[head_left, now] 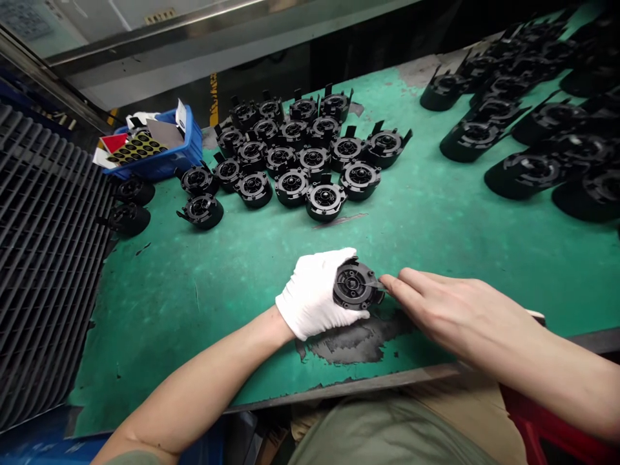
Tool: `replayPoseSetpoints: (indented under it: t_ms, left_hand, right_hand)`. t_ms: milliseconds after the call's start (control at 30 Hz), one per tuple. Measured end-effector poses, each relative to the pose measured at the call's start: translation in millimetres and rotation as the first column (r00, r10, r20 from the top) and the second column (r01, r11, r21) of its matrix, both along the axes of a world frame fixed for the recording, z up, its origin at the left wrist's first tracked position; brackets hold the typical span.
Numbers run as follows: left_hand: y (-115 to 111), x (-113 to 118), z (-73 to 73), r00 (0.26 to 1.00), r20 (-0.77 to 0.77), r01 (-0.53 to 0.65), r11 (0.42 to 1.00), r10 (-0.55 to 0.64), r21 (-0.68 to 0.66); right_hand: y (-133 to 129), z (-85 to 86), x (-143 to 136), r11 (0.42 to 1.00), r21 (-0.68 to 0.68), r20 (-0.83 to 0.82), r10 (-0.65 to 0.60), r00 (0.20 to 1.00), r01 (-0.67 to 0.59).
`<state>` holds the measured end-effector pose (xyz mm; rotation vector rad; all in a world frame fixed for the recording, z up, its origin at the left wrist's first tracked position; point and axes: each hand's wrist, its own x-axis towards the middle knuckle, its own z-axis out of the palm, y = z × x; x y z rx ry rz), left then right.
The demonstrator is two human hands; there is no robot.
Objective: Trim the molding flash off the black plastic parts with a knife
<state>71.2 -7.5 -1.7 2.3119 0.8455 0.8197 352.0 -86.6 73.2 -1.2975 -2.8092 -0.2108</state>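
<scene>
My left hand [314,294], in a white glove, is wrapped round a black round plastic housing [352,284] with a ringed face turned up toward me. My bare right hand [426,297] is closed at the housing's right edge. Its fingers pinch a thin-bladed tool [374,284] whose pointed end lies over the housing's rim. Most of that tool is hidden by my hand; a pale and dark end, perhaps its handle, shows beyond my right wrist.
Several similar black housings [312,158] stand grouped at the back, with more housings [523,171] at the right. A blue bin [194,139] holds stickers and papers at back left. A dark slatted rack [48,245] borders the left side. The green mat [232,271] is worn near its front edge.
</scene>
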Motion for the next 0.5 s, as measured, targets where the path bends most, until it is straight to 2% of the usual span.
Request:
replayPoseSetpoints:
  t_ms: [100,267,433,500]
  left_hand:
    - [-0.3,-1.0,2.1,0.999,-0.032,-0.004,1.000,0.003,-0.018]
    - [-1.3,-2.3,1.0,0.999,-0.036,0.025,1.000,-0.025,0.015]
    - [-10.2,0.7,-9.4,0.984,-0.013,-0.172,0.978,0.175,0.115]
    - [-13.5,3.0,-8.1,0.983,-0.038,-0.174,0.980,0.178,0.099]
  right_hand:
    - [2.3,-3.2,2.4,1.000,-0.021,-0.027,-0.023,0.999,0.023]
    - [14.3,-6.0,8.7,0.990,-0.143,-0.152,-0.027,0.988,0.005]
    - [8.2,-0.7,11.5,0.984,-0.089,-0.438,-0.179,0.881,0.156]
    - [-4.8,-1.8,4.0,0.985,-0.035,-0.429,-0.169,0.887,0.171]
